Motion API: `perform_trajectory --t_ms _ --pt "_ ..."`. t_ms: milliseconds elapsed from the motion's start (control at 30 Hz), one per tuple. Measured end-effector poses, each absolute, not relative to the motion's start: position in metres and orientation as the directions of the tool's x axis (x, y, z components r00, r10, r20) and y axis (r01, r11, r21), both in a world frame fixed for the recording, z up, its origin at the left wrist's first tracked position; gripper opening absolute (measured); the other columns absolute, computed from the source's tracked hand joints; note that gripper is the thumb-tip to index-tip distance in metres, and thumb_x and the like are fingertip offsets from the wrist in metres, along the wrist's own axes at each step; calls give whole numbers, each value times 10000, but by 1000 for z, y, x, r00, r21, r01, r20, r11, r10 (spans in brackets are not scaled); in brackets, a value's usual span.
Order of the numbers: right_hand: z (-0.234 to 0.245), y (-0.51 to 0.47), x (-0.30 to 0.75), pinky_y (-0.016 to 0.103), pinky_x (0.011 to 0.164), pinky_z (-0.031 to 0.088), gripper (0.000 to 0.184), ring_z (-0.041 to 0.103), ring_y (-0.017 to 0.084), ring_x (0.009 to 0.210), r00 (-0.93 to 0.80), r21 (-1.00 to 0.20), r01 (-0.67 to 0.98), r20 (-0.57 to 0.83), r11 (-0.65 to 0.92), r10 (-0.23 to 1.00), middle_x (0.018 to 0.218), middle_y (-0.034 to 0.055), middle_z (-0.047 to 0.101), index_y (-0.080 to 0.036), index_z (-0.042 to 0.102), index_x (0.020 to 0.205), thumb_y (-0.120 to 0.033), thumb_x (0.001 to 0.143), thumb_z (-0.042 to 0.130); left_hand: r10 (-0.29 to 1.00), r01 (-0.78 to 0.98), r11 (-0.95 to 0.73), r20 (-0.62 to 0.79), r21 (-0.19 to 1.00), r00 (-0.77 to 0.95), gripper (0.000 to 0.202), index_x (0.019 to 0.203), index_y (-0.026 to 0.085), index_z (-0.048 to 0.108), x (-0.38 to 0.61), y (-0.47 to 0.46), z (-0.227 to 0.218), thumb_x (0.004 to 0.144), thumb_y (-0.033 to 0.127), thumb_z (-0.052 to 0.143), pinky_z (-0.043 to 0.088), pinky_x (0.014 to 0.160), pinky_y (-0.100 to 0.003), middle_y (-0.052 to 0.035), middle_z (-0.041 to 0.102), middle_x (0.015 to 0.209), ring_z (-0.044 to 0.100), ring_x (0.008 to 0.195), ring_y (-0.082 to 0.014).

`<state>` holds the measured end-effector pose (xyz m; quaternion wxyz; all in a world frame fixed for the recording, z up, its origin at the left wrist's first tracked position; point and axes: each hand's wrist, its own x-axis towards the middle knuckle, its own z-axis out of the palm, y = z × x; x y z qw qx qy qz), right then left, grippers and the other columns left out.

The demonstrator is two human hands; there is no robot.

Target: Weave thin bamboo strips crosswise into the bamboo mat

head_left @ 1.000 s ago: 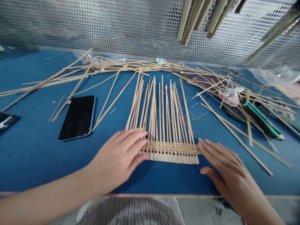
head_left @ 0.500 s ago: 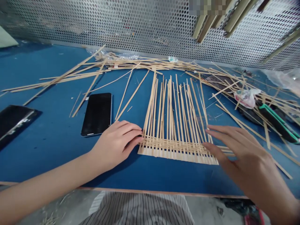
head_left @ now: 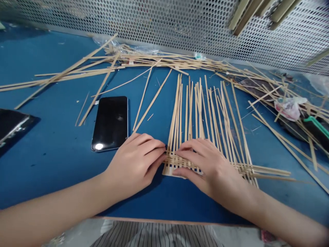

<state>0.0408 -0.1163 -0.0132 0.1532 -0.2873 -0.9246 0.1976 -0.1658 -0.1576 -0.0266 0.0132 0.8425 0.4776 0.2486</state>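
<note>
A partly woven bamboo mat [head_left: 169,166] lies flat on the blue table. Long upright strips [head_left: 197,106] fan away from its woven band, and crosswise strip ends [head_left: 272,170] stick out at the right. At the mat's left edge, my left hand [head_left: 140,159] is closed, thumb and fingers pinching the ends of the weave. My right hand [head_left: 205,161] rests over the band's left half, fingertips on the upper rows and thumb apart near the pale lower edge. It hides the middle of the weave.
A black phone [head_left: 110,123] lies left of the mat, with a dark glossy pouch [head_left: 15,127] farther left. Loose bamboo strips [head_left: 154,61] pile along the perforated metal panel [head_left: 167,27]. A crumpled plastic bag [head_left: 290,106] and a green-and-black tool [head_left: 317,127] are at right.
My right hand has moved left from the mat's right edge onto the weave near my left hand. My left hand stays at the left edge. The camera view has shifted slightly.
</note>
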Motion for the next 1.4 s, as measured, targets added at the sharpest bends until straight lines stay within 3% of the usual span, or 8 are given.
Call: perform_trajectory --t_ms 433,633,900,1200,1300,1400 --pt "-12 -117 36 367 830 481 176 563 199 911 -743 -538 513 112 669 660 956 56 626 -162 608 976 -213 813 652 828 809 -519 398 274 396 120 922 161 672 -167 -157 -28 869 153 564 414 713 -341 -7 711 945 584 867 -189" --pt "-19 -123 40 398 917 447 456 551 207 1008 -728 -482 491 230 726 646 1055 87 629 -133 428 1259 -223 852 611 827 792 -534 380 298 415 154 959 167 672 -169 -159 -29 881 141 542 398 725 -346 -2 701 969 560 910 -194" --pt "-21 -119 40 375 961 433 416 541 192 1040 -724 -521 506 176 687 667 1038 86 621 -119 463 1202 -251 843 625 828 786 -533 384 313 408 132 930 134 680 -167 -156 -29 855 112 573 423 729 -350 -13 706 932 560 871 -192" --pt "-22 -119 39 320 943 430 303 540 172 1019 -736 -484 499 200 719 646 1029 63 622 -146 490 1124 -229 857 604 819 781 -546 391 304 420 125 912 142 677 -167 -157 -29 842 93 585 409 730 -326 -3 705 923 559 871 -178" --pt "-20 -118 40 325 928 439 326 550 172 1003 -733 -532 477 199 700 651 1017 60 626 -144 489 1132 -210 841 620 829 790 -531 384 308 408 133 958 146 658 -167 -157 -30 853 116 582 407 742 -336 -8 694 950 556 900 -190" --pt "-14 -112 42 260 860 468 294 585 123 943 -707 -628 473 149 618 692 986 26 646 -161 497 1161 -115 873 533 847 797 -505 364 331 386 121 966 130 634 -167 -159 -27 866 166 576 408 746 -345 -30 671 966 553 902 -197"
